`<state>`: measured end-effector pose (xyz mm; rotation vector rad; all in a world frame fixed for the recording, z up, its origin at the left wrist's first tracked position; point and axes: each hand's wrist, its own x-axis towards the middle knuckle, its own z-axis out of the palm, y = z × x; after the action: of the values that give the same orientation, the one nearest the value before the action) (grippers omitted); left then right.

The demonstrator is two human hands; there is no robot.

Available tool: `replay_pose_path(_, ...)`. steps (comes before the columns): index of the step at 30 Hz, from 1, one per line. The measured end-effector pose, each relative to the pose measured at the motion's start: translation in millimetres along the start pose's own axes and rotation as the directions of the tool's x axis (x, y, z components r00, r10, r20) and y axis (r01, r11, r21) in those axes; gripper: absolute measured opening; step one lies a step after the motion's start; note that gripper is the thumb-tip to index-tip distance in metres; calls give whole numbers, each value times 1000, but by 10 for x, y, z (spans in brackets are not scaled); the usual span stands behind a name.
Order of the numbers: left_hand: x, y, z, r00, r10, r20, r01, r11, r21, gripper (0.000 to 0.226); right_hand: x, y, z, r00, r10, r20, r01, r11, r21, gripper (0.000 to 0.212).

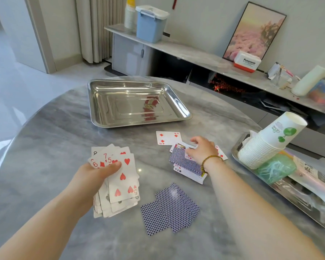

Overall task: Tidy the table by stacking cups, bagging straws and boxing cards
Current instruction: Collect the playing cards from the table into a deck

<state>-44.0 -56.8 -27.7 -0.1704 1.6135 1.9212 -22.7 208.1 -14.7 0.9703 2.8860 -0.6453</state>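
Head view: left grip point(94, 176) clasps fanned cards point(123, 177).

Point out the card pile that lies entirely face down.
The near pile, all blue backs; the far pile under the right hand mixes faces and backs.

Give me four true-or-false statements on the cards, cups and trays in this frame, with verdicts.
1. The left hand holds a fan of face-up cards. True.
2. The stacked cups sit in the far tray. False: the stacked cups lie on their side in the right tray, not the far tray.
3. The right hand touches a card pile beside the four of diamonds. True.
4. Every card on the table lies face up. False: the near group of cards shows blue backs.
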Motion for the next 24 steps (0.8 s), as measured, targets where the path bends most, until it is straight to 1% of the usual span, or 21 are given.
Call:
replay_pose_path(1, 6, -6, 6, 1000, 1, 8, -1, 1000, 4, 7, 25, 87, -62, 998, 21, 61, -15, 994, -110, 50)
replay_pose_path(3, 17, -19, 13, 1000, 8, 10, -8, 1000, 16, 8, 55, 196, -107, 986, 54, 155, -19, 975, -220, 56)
replay_pose_path(4, 24, -21, 13, 1000, 9, 3, -9, 1000, 24, 8, 60, 223, -97, 983, 61, 172, -19, 972, -234, 56)
replay_pose_path(9, 48, -53, 22, 1000, 8, -8, -7, 997, 70, 7, 60, 255, -77, 984, 66, 165, -26, 972, -234, 55)
replay_pose_path(11, 55, -65, 24, 1000, 5, -15, -3, 997, 83, 7, 46, 251, -107, 982, 80, 170, -43, 976, -212, 52)
replay_pose_path(14, 64, -70, 22, 1000, -2, -27, 5, 995, 97, 6, 40, 283, -116, 985, 90, 148, -61, 980, -190, 33)
replay_pose_path(16, 68, -69, 23, 1000, -11, -29, 14, 994, 104, 6, 34, 314, -106, 984, 92, 152, -64, 981, -182, 29)
replay_pose_path(19, 71, -74, 27, 999, -21, -33, 24, 994, 110, 5, -18, 325, -63, 977, 81, 198, -62, 993, -99, 29)
replay_pose_path(21, 68, -76, 31, 999, -20, -30, 24, 993, 112, 5, -81, 309, -8, 970, 29, 240, -18, 999, -45, 12)
replay_pose_path(22, 67, -76, 32, 999, -19, -29, 23, 994, 111, 5, -115, 291, 17, 967, 1, 253, 4, 1000, -21, 13)
replay_pose_path(23, 70, -78, 32, 999, -18, -30, 21, 994, 109, 5, -129, 280, 42, 967, -23, 254, 23, 1000, 5, 21)
replay_pose_path(24, 72, -79, 31, 999, -17, -30, 20, 994, 107, 5, -139, 272, 60, 970, -37, 238, 33, 999, 24, 25)
